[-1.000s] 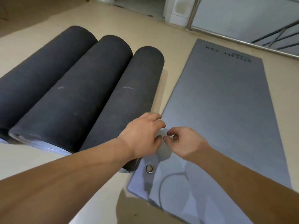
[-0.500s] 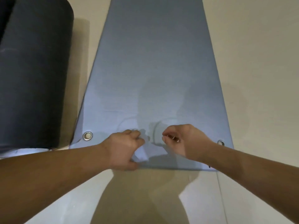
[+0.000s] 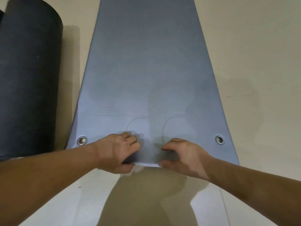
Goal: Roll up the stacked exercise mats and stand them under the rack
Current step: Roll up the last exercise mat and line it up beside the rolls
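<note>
A grey-blue exercise mat lies flat on the floor and stretches away from me. Its near end has a metal eyelet at the left corner and another at the right corner. My left hand grips the middle of the near edge, fingers on top and thumb under it. My right hand grips the same edge just to the right, fingers curled over the top and thumb at the edge. The edge between the hands is lifted slightly off the floor.
A rolled black mat lies on the floor along the left side of the flat mat, and the edge of another roll shows at the far left. Beige floor spreads to the right and in front of me.
The view swung from the three black rolls onto the flat mat. Both hands moved from the mat's corner to the middle of its near edge and took hold of it.
</note>
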A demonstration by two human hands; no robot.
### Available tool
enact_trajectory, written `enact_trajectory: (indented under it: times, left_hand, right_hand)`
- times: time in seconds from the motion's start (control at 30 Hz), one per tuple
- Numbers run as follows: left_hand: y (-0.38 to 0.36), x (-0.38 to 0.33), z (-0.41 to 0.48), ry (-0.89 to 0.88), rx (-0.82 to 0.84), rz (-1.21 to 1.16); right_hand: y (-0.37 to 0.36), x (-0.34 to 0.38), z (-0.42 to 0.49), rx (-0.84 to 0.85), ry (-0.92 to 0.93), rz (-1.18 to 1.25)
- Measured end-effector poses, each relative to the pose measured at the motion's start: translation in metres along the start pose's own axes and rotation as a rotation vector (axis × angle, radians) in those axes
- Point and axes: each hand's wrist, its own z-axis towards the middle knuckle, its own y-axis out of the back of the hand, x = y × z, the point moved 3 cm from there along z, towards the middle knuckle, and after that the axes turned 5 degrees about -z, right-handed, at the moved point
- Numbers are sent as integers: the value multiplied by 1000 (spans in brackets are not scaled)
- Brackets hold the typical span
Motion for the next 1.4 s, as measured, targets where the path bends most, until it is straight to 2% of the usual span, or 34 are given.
enact_trajectory:
  times: [0.07, 0.13, 0.23, 0.33, 0.43, 0.5, 0.6, 0.8, 0.9, 1.0, 1.07, 1.13, 1.23, 1.3, 1.33, 1.37, 1.4]
  left_hand:
    - [13, 2, -6, -18, -44, -74]
    - [26, 0, -12, 2, -97, -145]
    - [50, -2, -17, 38, -291, -59]
    - [86, -4, -15, 246, -441, 46]
    - [105, -1, -11, 481, -389, 7]
    - [111, -3, -10, 508, -362, -9]
    - [110, -9, -12, 498, -268, -64]
    - [128, -21, -11, 468, -243, -286]
    - [139, -25, -9, 455, -82, -559]
    - [142, -29, -11, 437, 145, -798]
    - [140, -28, -7, 422, 185, -738]
    - [136, -24, 3, 440, 128, -592]
    - [139, -23, 9, 458, -121, -245]
    - [145, -38, 6, 315, -361, 74]
    - [147, -51, 4, 247, -426, 161]
    - [146, -62, 2, 227, -400, 190]
    - [141, -69, 0, 258, -303, 182]
  right_hand:
    - [1, 12, -4, -10, 43, -102]
    - [5, 20, -8, -94, 77, -179]
    - [17, 24, -15, -295, 109, -189]
    - [39, 21, -18, -403, 111, -158]
    - [65, 29, -22, -485, 99, -207]
    - [73, 35, -23, -444, 41, -217]
    - [74, 35, -19, -293, -67, -163]
    - [113, 37, -41, -271, -99, -342]
    - [135, 35, -51, -163, -87, -333]
    - [136, 30, -52, 56, -81, -154]
    - [124, 25, -47, 154, -93, -42]
    - [113, 18, -37, 143, -82, -39]
    - [115, 14, -17, 44, -57, -257]
    - [128, 20, -1, -32, -39, -405]
    - [136, 23, 9, -58, -41, -457]
    - [145, 24, 19, -73, -55, -484]
    - [152, 23, 29, -81, -75, -489]
